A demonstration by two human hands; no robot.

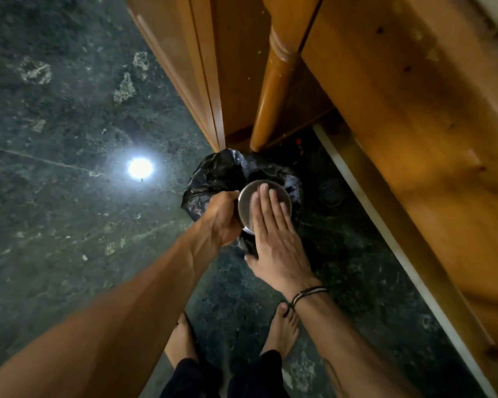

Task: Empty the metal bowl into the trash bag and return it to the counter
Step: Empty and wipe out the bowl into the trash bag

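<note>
My right hand [273, 239] is covering most of the metal bowl [249, 198], hiding how it is turned; my left hand [222, 219] is hiding its near side, and the trash bag [213, 179] opening is lying mostly unseen beneath

No legible text, labels, numbers anywhere in view.

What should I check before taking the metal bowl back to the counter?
1. Left hand grips the metal bowl at its side: ok.
2. Bowl is over the black trash bag: ok.
3. Right hand lies flat on the upturned bowl, as if tapping it: ok.
4. Bowl fully emptied: cannot tell, its inside faces away.
5. Spill on the dark floor: cannot tell, it is speckled.
6. Counter free: cannot tell, out of view.
</note>
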